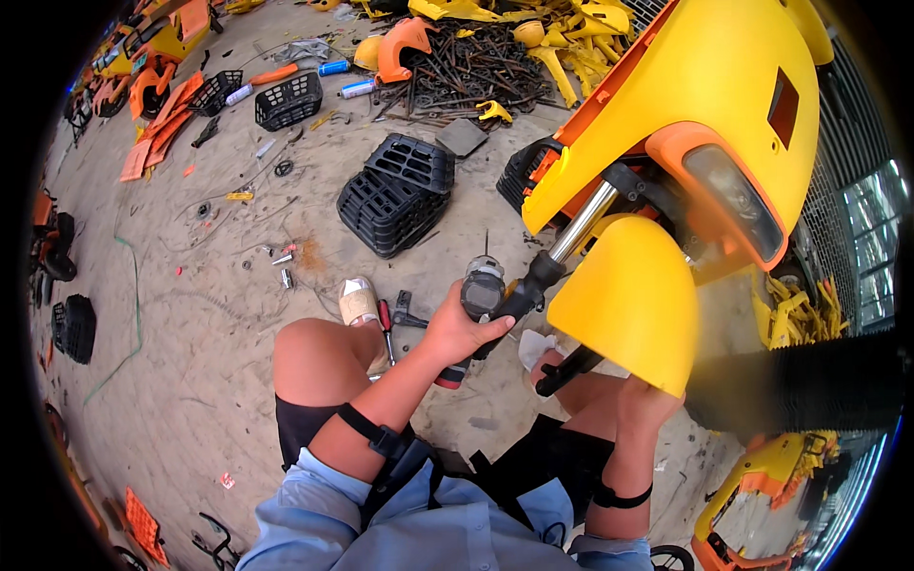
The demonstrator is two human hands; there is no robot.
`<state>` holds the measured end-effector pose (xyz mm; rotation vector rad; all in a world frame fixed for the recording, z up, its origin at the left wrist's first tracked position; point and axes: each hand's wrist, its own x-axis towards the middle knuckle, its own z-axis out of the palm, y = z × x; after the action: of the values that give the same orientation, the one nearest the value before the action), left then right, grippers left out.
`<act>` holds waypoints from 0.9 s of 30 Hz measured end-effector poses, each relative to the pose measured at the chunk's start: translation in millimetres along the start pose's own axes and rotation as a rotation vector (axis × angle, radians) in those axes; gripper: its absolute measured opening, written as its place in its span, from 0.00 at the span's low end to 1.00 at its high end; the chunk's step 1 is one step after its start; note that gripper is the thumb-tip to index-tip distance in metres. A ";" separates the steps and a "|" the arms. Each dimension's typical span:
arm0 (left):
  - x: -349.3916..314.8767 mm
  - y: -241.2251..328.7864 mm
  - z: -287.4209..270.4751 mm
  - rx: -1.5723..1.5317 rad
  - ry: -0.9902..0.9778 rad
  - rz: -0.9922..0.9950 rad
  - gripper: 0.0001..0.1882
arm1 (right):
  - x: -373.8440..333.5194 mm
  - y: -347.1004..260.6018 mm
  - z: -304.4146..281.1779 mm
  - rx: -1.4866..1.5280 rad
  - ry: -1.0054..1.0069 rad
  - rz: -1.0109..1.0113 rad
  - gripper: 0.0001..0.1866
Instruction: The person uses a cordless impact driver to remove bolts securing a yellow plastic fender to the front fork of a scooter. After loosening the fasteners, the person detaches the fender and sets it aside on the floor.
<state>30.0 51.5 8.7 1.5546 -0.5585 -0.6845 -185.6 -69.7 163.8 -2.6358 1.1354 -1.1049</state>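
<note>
My left hand (455,331) is closed round the handle of a cordless drill (483,288), its thin bit pointing away from me. Its thumb lies near the black lower leg of a front fork (539,278). A yellow front mudguard (628,300) is beside the fork, and my right hand (649,402) grips its near lower edge, with most fingers hidden behind it. Above the mudguard rises a large yellow front body panel (719,86) with an orange-framed headlight (731,200). A screwdriver (386,328) and a black tool or bracket (407,312) lie by my left foot.
Stacked black plastic baskets (398,195) stand on the concrete floor ahead. Beyond them are a heap of rusty metal parts (471,71) and yellow plastic pieces (595,43). Spray cans (357,88), orange panels (162,133) and small loose parts are scattered left. A yellow-orange frame piece (724,514) lies at lower right.
</note>
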 end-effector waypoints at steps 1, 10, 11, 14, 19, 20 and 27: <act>1.1 -0.4 1.4 -0.016 -0.008 0.012 0.46 | -0.9 5.4 0.2 -0.021 -0.002 -0.016 0.11; -1.7 -6.9 -2.8 0.035 0.018 0.010 0.46 | 27.5 14.6 -6.7 0.040 0.003 -0.075 0.12; 0.1 -5.2 -1.0 0.038 0.021 0.013 0.47 | 25.3 17.6 -7.3 0.044 0.006 -0.095 0.12; -3.7 11.5 3.6 0.062 0.016 -0.017 0.46 | 4.6 50.7 16.3 0.401 0.183 -0.012 0.14; -2.1 -0.5 0.5 0.063 0.043 0.005 0.46 | -3.9 58.3 19.6 0.366 0.090 0.069 0.16; -2.3 3.8 -0.1 0.054 0.043 0.008 0.46 | -2.6 53.3 18.5 0.360 0.085 0.080 0.16; -2.1 6.7 2.2 0.042 0.032 -0.021 0.45 | -37.3 88.1 32.1 0.364 0.107 0.125 0.14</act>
<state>27.2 50.8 15.6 1.6102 -0.5362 -0.6668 -236.1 -115.8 89.7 -2.2248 0.9889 -1.2982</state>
